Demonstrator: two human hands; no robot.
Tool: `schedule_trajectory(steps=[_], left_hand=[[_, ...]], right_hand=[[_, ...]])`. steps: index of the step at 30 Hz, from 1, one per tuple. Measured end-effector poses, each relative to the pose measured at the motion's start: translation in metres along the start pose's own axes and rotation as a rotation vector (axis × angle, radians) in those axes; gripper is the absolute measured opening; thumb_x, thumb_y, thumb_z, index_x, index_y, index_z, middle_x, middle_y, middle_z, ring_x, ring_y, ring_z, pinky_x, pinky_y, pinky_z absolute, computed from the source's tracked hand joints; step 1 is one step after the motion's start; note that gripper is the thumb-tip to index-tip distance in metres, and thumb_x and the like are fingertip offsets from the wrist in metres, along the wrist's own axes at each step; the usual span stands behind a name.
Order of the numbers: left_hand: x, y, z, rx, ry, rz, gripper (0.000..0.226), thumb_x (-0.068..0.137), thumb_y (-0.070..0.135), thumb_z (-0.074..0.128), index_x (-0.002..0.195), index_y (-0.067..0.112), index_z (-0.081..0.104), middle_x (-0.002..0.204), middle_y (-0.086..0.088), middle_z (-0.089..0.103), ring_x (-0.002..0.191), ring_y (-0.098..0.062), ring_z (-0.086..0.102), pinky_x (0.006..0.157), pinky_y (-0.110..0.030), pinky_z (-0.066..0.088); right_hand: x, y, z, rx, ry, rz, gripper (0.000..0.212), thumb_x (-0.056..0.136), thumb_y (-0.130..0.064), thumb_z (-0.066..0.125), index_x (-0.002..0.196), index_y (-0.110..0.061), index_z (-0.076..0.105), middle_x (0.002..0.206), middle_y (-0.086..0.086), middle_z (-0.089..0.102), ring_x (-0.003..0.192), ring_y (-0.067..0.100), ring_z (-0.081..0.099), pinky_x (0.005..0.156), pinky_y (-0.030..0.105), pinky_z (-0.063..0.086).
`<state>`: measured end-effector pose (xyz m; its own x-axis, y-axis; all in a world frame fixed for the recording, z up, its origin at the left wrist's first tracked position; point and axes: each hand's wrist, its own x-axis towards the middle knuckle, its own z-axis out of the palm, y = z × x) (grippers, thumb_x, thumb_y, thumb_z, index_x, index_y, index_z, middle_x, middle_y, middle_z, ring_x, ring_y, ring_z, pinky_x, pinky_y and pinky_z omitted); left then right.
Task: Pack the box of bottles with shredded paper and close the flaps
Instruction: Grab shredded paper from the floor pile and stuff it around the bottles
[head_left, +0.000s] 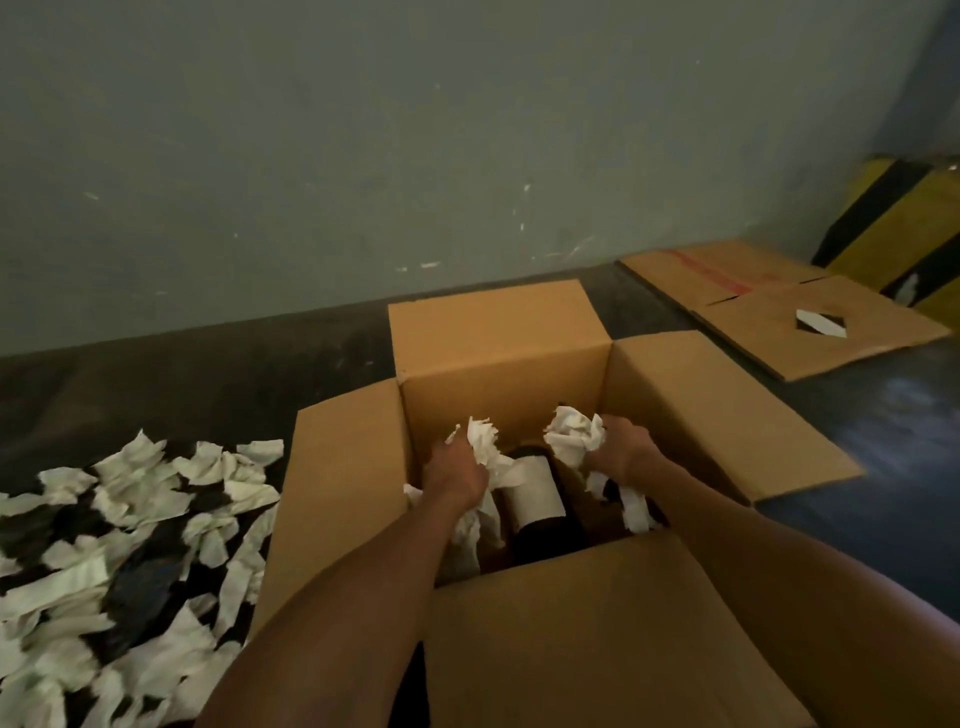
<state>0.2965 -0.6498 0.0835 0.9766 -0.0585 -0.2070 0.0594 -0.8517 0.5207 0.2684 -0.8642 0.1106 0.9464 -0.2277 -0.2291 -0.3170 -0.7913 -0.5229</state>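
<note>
An open cardboard box (498, 338) stands on the dark floor with all its flaps spread outward. Inside lies a dark bottle (535, 499) with a pale label. My left hand (457, 475) is inside the box on the bottle's left and grips a wad of white shredded paper (485, 441). To the right of the bottle, my right hand (621, 447) grips another wad of shredded paper (574, 434). More shreds hang down beside both hands into the box.
A loose heap of shredded paper (119, 545) covers the floor to the left of the box. Flattened cardboard (779, 312) lies at the back right, near a yellow-and-black striped object (904, 223). A grey-green wall (363, 156) runs just behind the box.
</note>
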Motion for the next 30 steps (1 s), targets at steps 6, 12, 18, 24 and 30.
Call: schedule_trajectory(steps=[6, 12, 18, 24, 30], left_hand=[[0.022, -0.008, 0.025, 0.011, -0.065, -0.12, 0.083, 0.091, 0.044, 0.059, 0.155, 0.021, 0.013, 0.159, -0.018, 0.016, 0.146, -0.037, 0.021, 0.118, -0.048, 0.024], [0.033, -0.001, 0.028, 0.034, -0.19, -0.202, 0.099, 0.079, 0.06, 0.065, 0.149, 0.014, 0.014, 0.153, -0.016, 0.03, 0.137, -0.035, 0.037, 0.109, -0.044, 0.035], [0.036, 0.008, 0.024, 0.192, -0.203, -0.149, 0.081, 0.088, 0.068, 0.034, 0.155, 0.024, 0.017, 0.16, -0.011, 0.023, 0.146, -0.034, 0.019, 0.117, -0.052, 0.017], [0.038, 0.002, 0.029, 0.198, -0.107, -0.029, 0.051, 0.092, 0.023, 0.054, 0.139, 0.028, 0.036, 0.138, -0.015, 0.043, 0.123, -0.038, 0.047, 0.101, -0.048, 0.043], [0.042, 0.001, 0.028, 0.239, -0.155, -0.069, 0.059, 0.096, 0.055, 0.041, 0.143, 0.02, 0.042, 0.14, -0.016, 0.044, 0.124, -0.036, 0.049, 0.099, -0.045, 0.045]], right_hand=[[0.031, 0.015, 0.018, -0.091, -0.146, 0.045, 0.085, 0.068, -0.046, 0.079, 0.137, -0.017, 0.038, 0.14, 0.015, 0.04, 0.122, 0.032, 0.045, 0.099, 0.043, 0.044], [0.042, 0.013, 0.015, -0.081, -0.193, -0.005, 0.109, 0.067, -0.054, 0.08, 0.15, -0.021, 0.017, 0.155, 0.014, 0.017, 0.139, 0.035, 0.027, 0.109, 0.045, 0.034], [0.053, 0.011, 0.006, -0.215, -0.238, 0.003, 0.103, 0.071, -0.078, 0.056, 0.15, -0.02, 0.022, 0.155, 0.011, 0.029, 0.137, 0.033, 0.037, 0.107, 0.047, 0.037], [0.056, 0.008, 0.014, -0.361, -0.157, -0.021, 0.073, 0.081, -0.046, 0.069, 0.137, -0.023, 0.029, 0.129, 0.012, 0.053, 0.111, 0.031, 0.056, 0.087, 0.043, 0.05], [0.054, 0.003, 0.011, -0.355, -0.175, 0.004, 0.095, 0.07, -0.084, 0.047, 0.143, -0.025, 0.032, 0.142, 0.013, 0.044, 0.123, 0.034, 0.049, 0.096, 0.047, 0.045]])
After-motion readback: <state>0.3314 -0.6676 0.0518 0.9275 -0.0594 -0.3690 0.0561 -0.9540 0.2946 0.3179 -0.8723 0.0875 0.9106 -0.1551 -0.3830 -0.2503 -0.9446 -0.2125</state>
